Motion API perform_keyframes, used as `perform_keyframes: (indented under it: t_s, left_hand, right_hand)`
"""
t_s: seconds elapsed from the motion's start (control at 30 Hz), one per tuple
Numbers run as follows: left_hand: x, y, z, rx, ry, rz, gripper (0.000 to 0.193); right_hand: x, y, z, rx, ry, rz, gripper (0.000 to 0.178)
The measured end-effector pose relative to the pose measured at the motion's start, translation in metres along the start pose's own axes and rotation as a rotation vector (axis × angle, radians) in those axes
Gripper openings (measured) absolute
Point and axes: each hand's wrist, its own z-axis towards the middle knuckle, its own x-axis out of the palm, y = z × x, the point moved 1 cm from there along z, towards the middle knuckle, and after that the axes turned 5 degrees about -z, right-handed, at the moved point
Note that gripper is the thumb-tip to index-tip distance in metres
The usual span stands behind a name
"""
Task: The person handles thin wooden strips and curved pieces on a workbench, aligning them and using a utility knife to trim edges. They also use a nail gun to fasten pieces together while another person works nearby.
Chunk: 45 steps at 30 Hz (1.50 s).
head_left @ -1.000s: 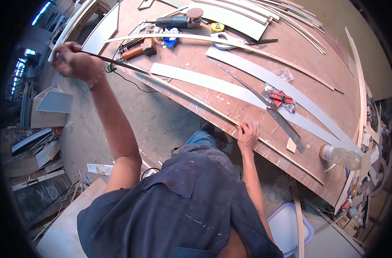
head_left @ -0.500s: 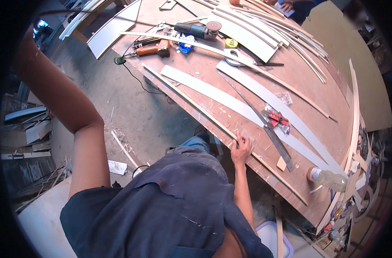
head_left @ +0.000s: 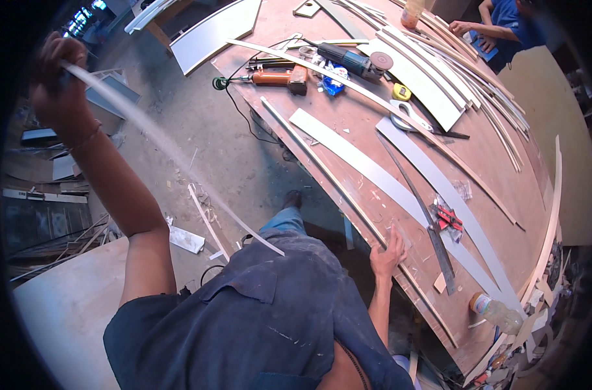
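Observation:
My left hand (head_left: 61, 81), raised at the upper left, is closed on one end of a long, thin pale strip (head_left: 172, 153). The strip is blurred by motion and slants down to the front of my shirt. My right hand (head_left: 388, 255) rests at the near edge of the workbench (head_left: 335, 104), fingers apart over a narrow wooden strip (head_left: 332, 179) lying along that edge. Just beyond that hand are a metal ruler (head_left: 444, 263), a white curved panel (head_left: 364, 162) and a red clamp-like tool (head_left: 448, 220).
An angle grinder (head_left: 351, 60), an orange power tool (head_left: 280, 77), a yellow tape measure (head_left: 401, 92) and scissors (head_left: 410, 116) lie on the bench. Wooden strips (head_left: 465, 78) are piled at the far side. A plastic bottle (head_left: 497, 313) lies at right. A co-worker (head_left: 510, 29) is at upper right.
My left hand has come into view at the upper left with the pale strip in it. The view has shifted, so the bench appears farther right. My right hand remains at the bench edge.

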Motion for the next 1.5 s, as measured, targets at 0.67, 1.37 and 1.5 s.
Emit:
perform_keyframes:
  t_s: [0.67, 1.37, 1.5]
  left_hand:
    - [-0.245, 0.251, -0.003, -0.818, 0.005, -0.355, 0.081]
    - [-0.387, 0.332, -0.153, -0.973, 0.928, 1.047, 0.012]
    - [-0.387, 0.314, -0.157, -0.854, 0.357, 1.0, 0.012]
  right_hand:
    - [-0.04, 0.381, 0.173, -0.069, 0.046, 0.57, 0.023]
    - [0.162, 0.244, 0.138, 0.446, -0.086, 0.483, 0.037]
    - [0.163, 0.241, 0.136, 0.398, -0.117, 0.423, 0.032]
